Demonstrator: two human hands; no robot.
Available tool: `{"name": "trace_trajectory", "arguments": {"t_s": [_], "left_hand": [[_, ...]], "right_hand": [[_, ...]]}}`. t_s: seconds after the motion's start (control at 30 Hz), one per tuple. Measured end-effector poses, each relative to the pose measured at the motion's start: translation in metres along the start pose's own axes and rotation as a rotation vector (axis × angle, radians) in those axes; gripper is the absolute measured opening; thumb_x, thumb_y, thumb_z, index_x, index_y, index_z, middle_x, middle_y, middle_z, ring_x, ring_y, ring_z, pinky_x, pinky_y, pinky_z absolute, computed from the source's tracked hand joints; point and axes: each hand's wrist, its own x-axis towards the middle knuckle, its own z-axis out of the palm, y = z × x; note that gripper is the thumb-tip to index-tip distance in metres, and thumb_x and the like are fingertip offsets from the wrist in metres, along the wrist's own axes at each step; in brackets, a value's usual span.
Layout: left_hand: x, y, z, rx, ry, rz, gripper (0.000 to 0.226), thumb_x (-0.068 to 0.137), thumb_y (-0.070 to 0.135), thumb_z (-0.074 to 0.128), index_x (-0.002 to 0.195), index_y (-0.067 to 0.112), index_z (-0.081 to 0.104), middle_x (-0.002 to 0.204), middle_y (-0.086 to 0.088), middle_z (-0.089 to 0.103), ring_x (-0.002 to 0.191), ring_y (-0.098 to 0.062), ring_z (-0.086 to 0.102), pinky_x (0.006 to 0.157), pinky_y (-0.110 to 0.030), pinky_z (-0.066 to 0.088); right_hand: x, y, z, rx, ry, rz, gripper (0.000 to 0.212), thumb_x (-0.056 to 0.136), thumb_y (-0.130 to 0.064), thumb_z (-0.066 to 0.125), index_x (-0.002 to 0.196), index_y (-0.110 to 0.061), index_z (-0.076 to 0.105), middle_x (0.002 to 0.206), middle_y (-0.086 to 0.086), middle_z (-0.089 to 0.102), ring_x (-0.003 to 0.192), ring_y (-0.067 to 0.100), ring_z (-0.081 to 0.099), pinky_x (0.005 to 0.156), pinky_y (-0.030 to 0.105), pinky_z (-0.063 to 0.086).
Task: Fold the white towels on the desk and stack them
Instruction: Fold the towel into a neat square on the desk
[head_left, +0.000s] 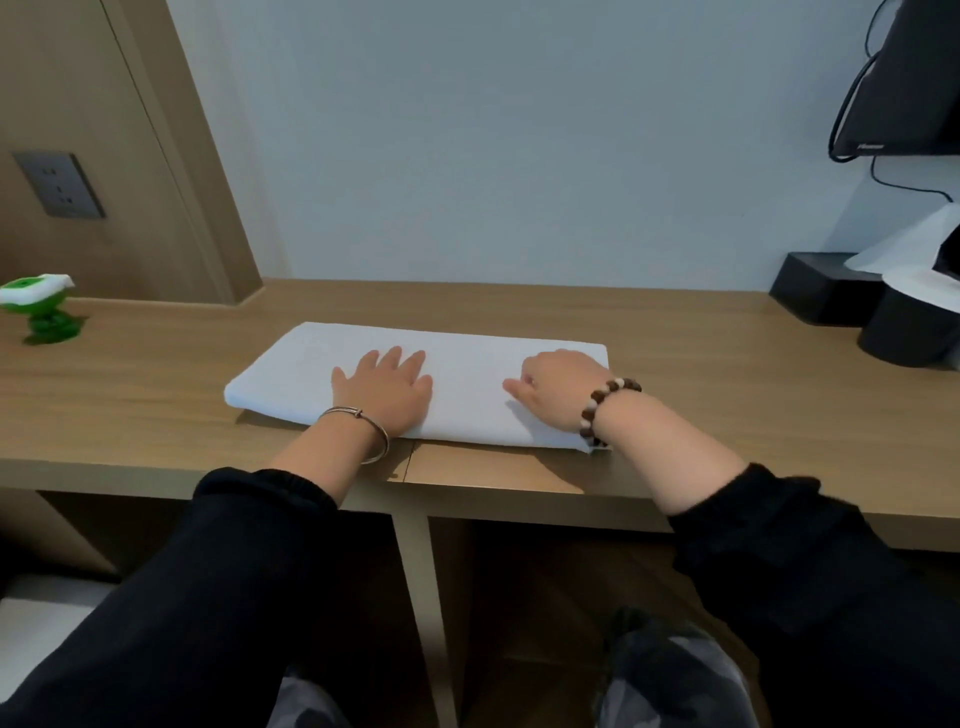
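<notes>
Pressing down with left hand (384, 389) on white towel (467, 376), palm flat, fingers straight and spread; probably pinning the layers to stop the fold springing open. Resting right hand (558, 387) on the same towel close to its right end, fingers curled under, thumb poking toward the left hand. Cannot tell whether pinching cloth there or only bearing down on the knuckles. Likely smoothing the band, or readying that end for lifting. Towel already folded into one long narrow band, lying on the desk (156, 395) directly beneath both palms, near edge just ahead of the wrists. Long axis crosswise, roughly parallel to the desk's front edge; short ends pointing left and right. More cloth reaching out beyond the left hand than beyond the right, with the right end just past the right wrist. Only this one towel in view, no stack seen. Judged mid-fold: another fold across the long axis wanted, perhaps right end carried over toward the left hand. Green toy (44, 312) well off to the left of the left hand; black tissue box (826, 291) well off to the right of the right hand.
</notes>
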Motion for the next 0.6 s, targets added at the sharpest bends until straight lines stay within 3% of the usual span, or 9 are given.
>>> {"name": "trace_trajectory", "arguments": {"t_s": [0.07,0.17,0.27,0.33,0.47,0.53,0.6], "left_hand": [[-0.006,0.005,-0.005,0.022,0.007,0.032,0.049,0.097,0.042,0.019,0.145,0.032,0.026,0.154,0.001,0.025,0.139,-0.025,0.020,0.107,-0.053,0.021],[-0.005,0.006,-0.029,0.058,0.037,0.140,0.037,0.097,0.031,0.031,0.126,0.022,0.051,0.128,-0.006,0.053,0.118,-0.027,0.045,0.095,-0.040,0.040],[0.009,-0.006,-0.051,0.037,0.015,0.239,0.027,0.093,0.027,0.047,0.115,0.023,0.061,0.111,0.000,0.063,0.106,-0.024,0.056,0.084,-0.028,0.043],[0.022,-0.017,-0.053,-0.084,-0.049,0.263,0.031,0.088,0.024,0.060,0.118,0.025,0.060,0.104,0.003,0.062,0.107,-0.022,0.056,0.083,-0.025,0.041],[0.050,-0.045,-0.056,-0.197,-0.355,0.164,0.065,0.080,0.031,0.071,0.138,0.035,0.042,0.135,0.010,0.048,0.123,-0.017,0.049,0.106,-0.037,0.038],[0.061,-0.059,-0.061,-0.111,-0.457,0.100,0.058,0.072,0.043,0.068,0.127,0.044,0.047,0.127,0.017,0.052,0.110,-0.015,0.058,0.099,-0.039,0.045],[0.069,-0.067,-0.070,0.115,-0.521,0.107,0.056,0.063,0.051,0.063,0.116,0.038,0.050,0.112,0.016,0.056,0.100,-0.016,0.060,0.096,-0.040,0.047]], "right_hand": [[0.026,0.004,-0.009,0.088,-0.064,0.026,0.036,0.098,-0.034,0.040,0.114,-0.008,0.058,0.122,0.009,0.059,0.104,0.027,0.056,0.088,0.035,0.045],[0.056,0.010,-0.017,0.098,-0.247,0.029,0.051,0.095,-0.034,0.052,0.140,-0.015,0.040,0.142,0.006,0.043,0.123,0.027,0.047,0.100,0.035,0.042],[0.076,0.012,-0.019,0.095,-0.331,0.019,0.056,0.089,-0.038,0.061,0.138,-0.023,0.040,0.144,0.001,0.040,0.124,0.025,0.046,0.096,0.033,0.041],[0.085,0.013,-0.021,0.064,-0.374,0.024,0.064,0.085,-0.040,0.066,0.139,-0.023,0.037,0.141,-0.001,0.043,0.121,0.024,0.048,0.092,0.031,0.042],[0.096,0.016,-0.023,-0.175,-0.482,0.047,0.063,0.083,-0.049,0.062,0.137,-0.020,0.043,0.129,0.000,0.055,0.109,0.024,0.056,0.094,0.033,0.045],[0.098,0.021,-0.024,-0.214,-0.514,0.082,0.058,0.085,-0.050,0.058,0.131,-0.017,0.048,0.124,0.001,0.058,0.102,0.022,0.057,0.088,0.030,0.044],[0.097,0.026,-0.025,-0.248,-0.506,0.094,0.058,0.081,-0.054,0.061,0.122,-0.014,0.052,0.115,0.001,0.059,0.097,0.022,0.059,0.080,0.030,0.046]]}}
